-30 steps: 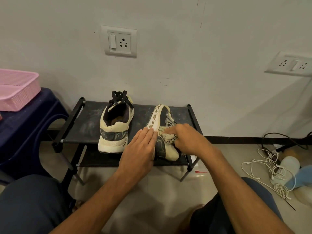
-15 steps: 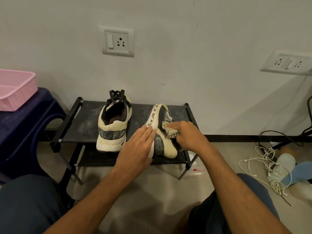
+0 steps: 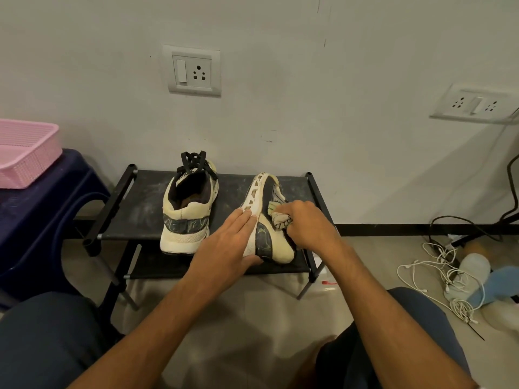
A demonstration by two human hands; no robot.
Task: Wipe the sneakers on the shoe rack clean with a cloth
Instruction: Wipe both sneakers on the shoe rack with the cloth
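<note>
At the right of the shoe rack [image 3: 146, 206], my flat, open left hand [image 3: 227, 245] braces the tipped sneaker [image 3: 276, 248] by its sole; my right hand [image 3: 309, 228], gripping the bunched cloth [image 3: 280, 220], should rub the upper firmly.

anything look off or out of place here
The right sneaker lies tipped on its side on the rack, sole facing left. The left hand presses the sole, and the right hand grips the cloth. The rack top is smeared with whitish dust.

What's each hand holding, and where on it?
Right hand grips the bunched cloth, pressed to the upper of the tipped sneaker. Left hand grips nothing: its straight fingers press flat on that sneaker's sole.
</note>
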